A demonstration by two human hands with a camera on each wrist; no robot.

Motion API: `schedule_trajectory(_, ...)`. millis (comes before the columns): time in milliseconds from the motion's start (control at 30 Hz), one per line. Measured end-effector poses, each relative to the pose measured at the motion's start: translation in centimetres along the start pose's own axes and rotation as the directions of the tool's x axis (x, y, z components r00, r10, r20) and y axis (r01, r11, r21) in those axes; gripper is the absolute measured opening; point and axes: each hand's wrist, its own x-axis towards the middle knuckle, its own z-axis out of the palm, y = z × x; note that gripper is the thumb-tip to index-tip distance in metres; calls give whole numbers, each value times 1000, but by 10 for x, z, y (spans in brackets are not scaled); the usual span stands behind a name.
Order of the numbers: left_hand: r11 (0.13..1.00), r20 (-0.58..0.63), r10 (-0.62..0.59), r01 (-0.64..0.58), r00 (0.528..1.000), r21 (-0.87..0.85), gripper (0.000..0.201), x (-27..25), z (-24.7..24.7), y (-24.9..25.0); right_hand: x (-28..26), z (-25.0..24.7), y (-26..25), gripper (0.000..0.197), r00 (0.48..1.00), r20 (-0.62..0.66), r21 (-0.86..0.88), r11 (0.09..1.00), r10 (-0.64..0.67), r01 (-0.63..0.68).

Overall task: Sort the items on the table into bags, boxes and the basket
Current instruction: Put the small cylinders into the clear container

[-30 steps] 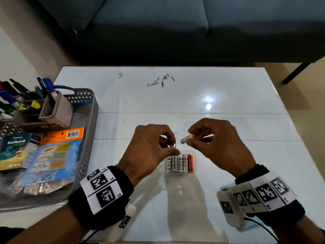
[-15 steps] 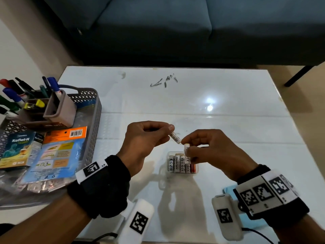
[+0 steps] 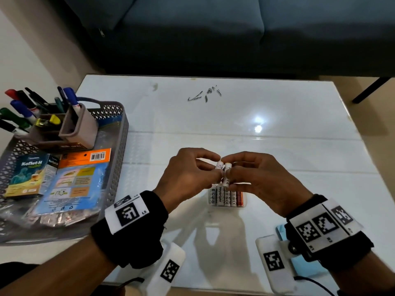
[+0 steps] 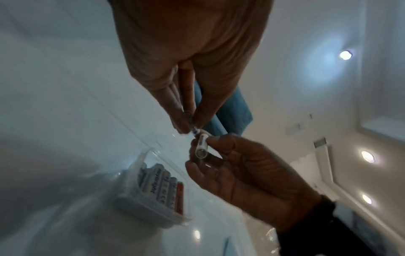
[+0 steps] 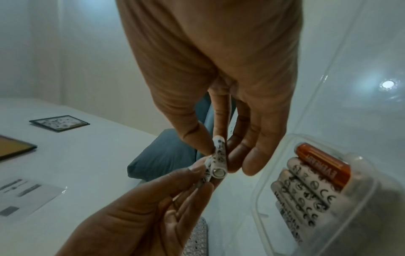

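We pinch one battery [image 3: 219, 165] in our left hand [image 3: 188, 178], another battery [image 3: 227, 175] in our right hand [image 3: 263, 180], side by side, touching. Directly below the grip sits the clear box [image 3: 227, 197]. Best keep them parallel, lower together into its free slot.

Head cam overhead; wrist cams close, all share batteries [image 3: 223, 167].

You get a bright head view: an overhead lamp leaves a white glare spot on the glossy table [image 3: 235, 116], far side of your hands, whose soft shadows fall toward you. The sofa [image 3: 213, 35] behind the table sits dim. Straight edges bow near the frame borders. Both wrist views are darker, bluish and soft, with ceiling lights reflected in the table.
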Motion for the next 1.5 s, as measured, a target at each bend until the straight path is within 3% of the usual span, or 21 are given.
schedule_trajectory(133, 924, 41, 83, -92, 996, 372, 25, -2, 1, -3, -2, 2, 5, 20, 996, -40, -231, 970, -83, 72)
schedule_trajectory(233, 905, -13, 90, -76, 996, 419, 16, -4, 3, -7, -3, 3, 11, 15, 981, -70, -538, 835, -181, 115)
schedule_trajectory(300, 887, -40, 114, -83, 993, 454, 17, -5, 5, -10, -5, 5, 15, 17, 969, -81, -645, 754, -232, 127)
schedule_trajectory(467, 835, -43, 210, -156, 977, 528, 15, -3, 9, -17, -3, 6, 22, 22, 936, -104, -720, 675, -336, 162)
schedule_trajectory(667, 691, 35, 310, -251, 950, 677, 21, 0, 12, -22, 0, 8, 27, 18, 927, -86, -757, 629, -365, 177)
schedule_trajectory(767, 664, 49, 318, -260, 947, 701, 22, 2, 11, -26, 1, 8, 26, 18, 929, -90, -756, 631, -360, 171)
schedule_trajectory(1033, 712, 44, 267, -228, 963, 664, 20, 4, 10, -31, 1, 2, 21, 18, 934, -116, -737, 660, -337, 147)
schedule_trajectory(1200, 802, 39, 129, -127, 991, 583, 10, 9, 4, -23, 1, 5, 22, 16, 945, -106, -718, 681, -311, 144)
schedule_trajectory(1400, 851, 158, -101, 3, 982, 525, 41, 6, -4, -15, 4, 12, 28, 13, 953, -95, -701, 699, -289, 142)
schedule_trajectory(1500, 860, 146, -121, 30, 982, 509, 37, 1, 4, -15, 5, 15, 32, 14, 953, -73, -734, 662, -295, 149)
